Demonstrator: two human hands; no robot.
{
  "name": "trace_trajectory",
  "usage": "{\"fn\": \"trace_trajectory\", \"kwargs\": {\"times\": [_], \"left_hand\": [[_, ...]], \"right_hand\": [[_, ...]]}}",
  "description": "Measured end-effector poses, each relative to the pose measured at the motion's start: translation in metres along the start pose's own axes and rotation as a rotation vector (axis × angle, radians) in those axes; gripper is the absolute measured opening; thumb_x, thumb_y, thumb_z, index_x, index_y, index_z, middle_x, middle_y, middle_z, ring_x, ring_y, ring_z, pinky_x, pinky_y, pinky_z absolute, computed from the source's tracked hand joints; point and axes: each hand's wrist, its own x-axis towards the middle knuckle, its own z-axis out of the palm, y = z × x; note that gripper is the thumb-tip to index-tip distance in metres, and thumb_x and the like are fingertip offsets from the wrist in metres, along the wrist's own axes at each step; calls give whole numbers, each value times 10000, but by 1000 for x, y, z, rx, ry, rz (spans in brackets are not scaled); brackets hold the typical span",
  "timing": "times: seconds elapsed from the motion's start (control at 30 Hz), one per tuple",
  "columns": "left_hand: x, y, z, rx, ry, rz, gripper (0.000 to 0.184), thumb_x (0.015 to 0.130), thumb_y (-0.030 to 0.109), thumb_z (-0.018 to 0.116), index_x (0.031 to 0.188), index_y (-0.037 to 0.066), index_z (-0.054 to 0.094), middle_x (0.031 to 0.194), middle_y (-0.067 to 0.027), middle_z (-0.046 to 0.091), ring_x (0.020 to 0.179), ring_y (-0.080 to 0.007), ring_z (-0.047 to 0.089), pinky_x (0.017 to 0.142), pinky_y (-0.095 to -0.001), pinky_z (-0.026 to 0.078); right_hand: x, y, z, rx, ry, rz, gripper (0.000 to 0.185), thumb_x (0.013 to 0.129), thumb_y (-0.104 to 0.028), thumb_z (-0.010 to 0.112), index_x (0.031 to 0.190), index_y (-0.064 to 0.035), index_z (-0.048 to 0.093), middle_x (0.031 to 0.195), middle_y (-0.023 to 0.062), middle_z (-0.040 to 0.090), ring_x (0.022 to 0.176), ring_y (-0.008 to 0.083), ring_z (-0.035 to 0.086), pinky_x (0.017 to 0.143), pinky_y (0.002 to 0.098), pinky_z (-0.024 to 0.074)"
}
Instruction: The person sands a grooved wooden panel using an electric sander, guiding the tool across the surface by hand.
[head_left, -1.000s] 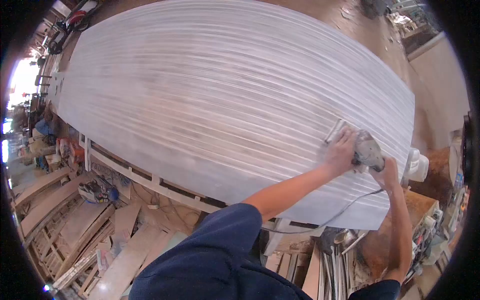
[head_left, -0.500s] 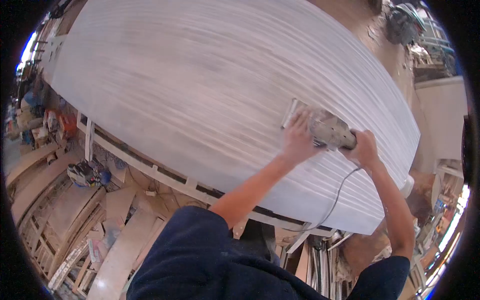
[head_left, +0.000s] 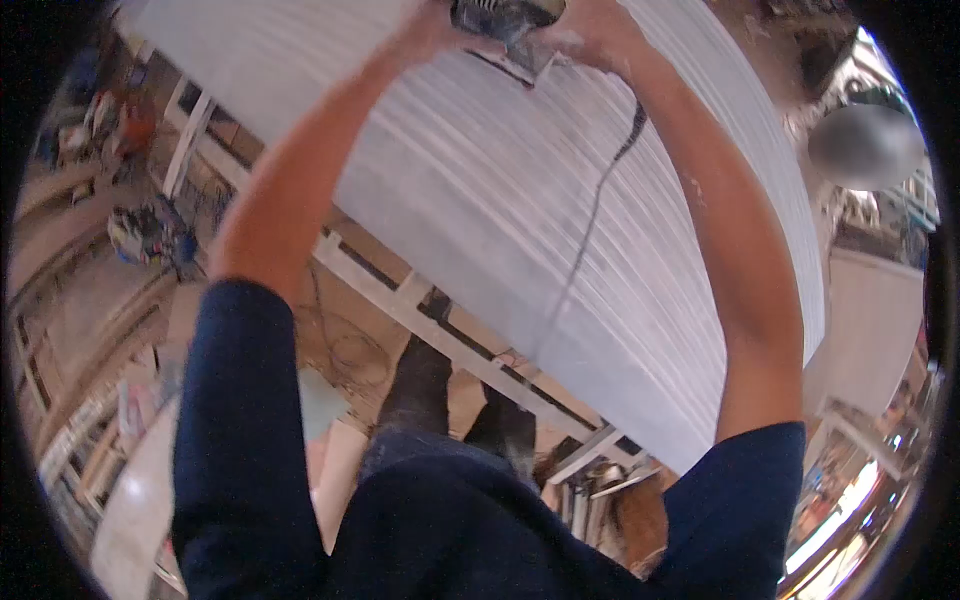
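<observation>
At the top edge of the head view, both arms reach forward over a large pale panel [head_left: 440, 190] streaked with white lines. A dusty power sander [head_left: 508, 18] rests on the panel between my hands, its upper part cut off by the frame. My left hand [head_left: 440, 30] is closed on the sander's left side, slightly blurred. My right hand [head_left: 597, 35] grips its right side. From beneath that hand a dark cord [head_left: 600, 190] runs back across the panel to its near edge.
The panel lies on a pale slatted frame [head_left: 370, 285] close before my legs. Wooden boards and curved pieces [head_left: 80, 270] are stacked at left, by a dusty power tool [head_left: 150, 232]. A whitish board [head_left: 865, 310] stands at right. A loose cable [head_left: 350, 360] lies on the floor.
The sander and both hands have moved farther away across the panel, up to the top of the view. The arms are stretched out more, and the view has tilted down toward my legs.
</observation>
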Motion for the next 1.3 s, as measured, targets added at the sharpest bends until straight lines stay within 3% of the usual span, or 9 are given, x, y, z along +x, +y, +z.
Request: {"fn": "trace_trajectory", "kwargs": {"times": [0.1, 0.17, 0.3, 0.37, 0.63, 0.77, 0.9, 1.07, 1.3], "left_hand": [[-5, 12, -3, -46, -185, 193, 743, 766, 258, 879, 1409, 143, 524, 1364, -118, 609, 1281, -207, 550, 1118, -390, 416], [-33, 59, 15, -201, -146, -19, 682, 707, 266, 908, 1299, 100, 614, 1333, -80, 634, 1222, -208, 592, 1088, -372, 449], [-79, 116, 87, -55, -131, 16, 626, 661, 390, 918, 1139, 52, 697, 1119, -88, 729, 1059, -234, 679, 963, -378, 521], [-102, 155, 124, 78, -62, 76, 706, 543, 497, 921, 1051, 45, 729, 1059, -115, 726, 1028, -320, 663, 944, -393, 519], [-168, 356, 304, -142, -30, 208, 687, 568, 550, 879, 995, 28, 752, 1106, -159, 691, 1104, -318, 628, 1037, -440, 469], [-215, 469, 394, -117, -98, 66, 967, 605, 517, 878, 1285, -87, 550, 1271, -255, 576, 1192, -392, 575, 1078, -434, 431], [-269, 549, 441, -316, -155, 43, 907, 662, 372, 849, 1363, -65, 473, 1338, -242, 562, 1286, -359, 531, 1116, -450, 386], [-313, 584, 476, -349, -135, 118, 838, 669, 241, 827, 1410, 40, 490, 1435, -163, 523, 1375, -332, 458, 1162, -460, 335], [-271, 481, 377, -382, -43, -80, 945, 546, 345, 855, 1358, -11, 526, 1383, -147, 566, 1360, -267, 475, 1193, -442, 279]], "right_hand": [[-20, -4, -7, 112, -118, 109, 504, 638, -357, 785, 847, 93, 694, 842, 309, 691, 837, 423, 705, 752, 462, 560], [-61, 17, 2, 160, -179, 139, 458, 656, -349, 742, 755, 97, 702, 817, 327, 680, 825, 435, 704, 758, 457, 562], [-168, 68, 22, 55, -29, -107, 563, 690, -446, 702, 887, 81, 695, 804, 312, 663, 761, 442, 665, 733, 473, 519], [-215, 101, 39, 91, -37, 4, 549, 715, -430, 704, 923, 78, 694, 808, 309, 664, 766, 438, 664, 729, 472, 512], [-459, 216, 24, 229, -86, 393, 422, 768, -307, 751, 897, 91, 693, 800, 312, 662, 811, 438, 687, 710, 457, 522], [-584, 293, 37, 274, -71, 454, 316, 759, -191, 737, 911, 83, 694, 797, 294, 675, 852, 416, 701, 699, 435, 528], [-692, 328, 56, 247, -27, 586, 298, 716, -174, 739, 888, 67, 703, 763, 275, 679, 807, 414, 701, 687, 456, 537], [-747, 316, 68, 306, -56, 754, 336, 686, -207, 773, 879, 62, 715, 748, 243, 701, 735, 330, 732, 707, 421, 549], [-597, 249, 52, 212, -102, 537, 343, 677, -211, 794, 895, 44, 721, 780, 253, 695, 810, 420, 697, 703, 430, 550]]}}
